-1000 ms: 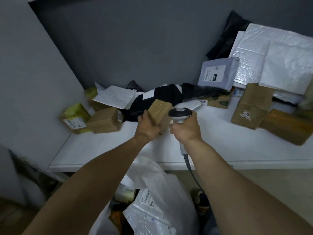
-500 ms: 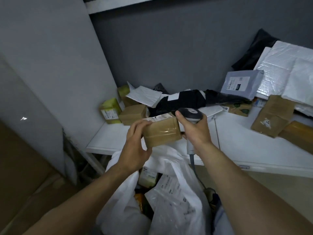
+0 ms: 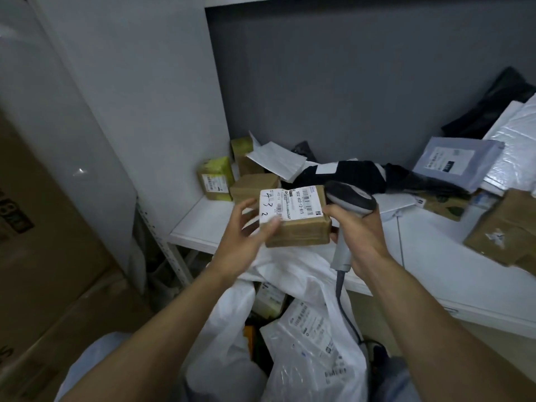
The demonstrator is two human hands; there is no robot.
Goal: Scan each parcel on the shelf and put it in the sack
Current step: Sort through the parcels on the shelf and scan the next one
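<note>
In front of the shelf's (image 3: 435, 256) left front corner, a left hand (image 3: 240, 242) grips a taped brown parcel (image 3: 298, 230) by its left end, thumb on the white label (image 3: 290, 206) that faces up, over the open white sack (image 3: 304, 329) below. Just right of it, the right hand (image 3: 359, 236) is wrapped round a grey scanner (image 3: 351, 198), whose head sits beside the parcel's far right corner. Boxes (image 3: 216, 178) and mailers (image 3: 458, 161) lie along the shelf's back and right edges.

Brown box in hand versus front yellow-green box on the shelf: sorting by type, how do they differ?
The brown box is held by the left hand above the sack, label up; the yellow-green box sits on the shelf, label facing front. The brown box's label spans its top; the yellow-green box's is small. Both are labelled cartons.
</note>
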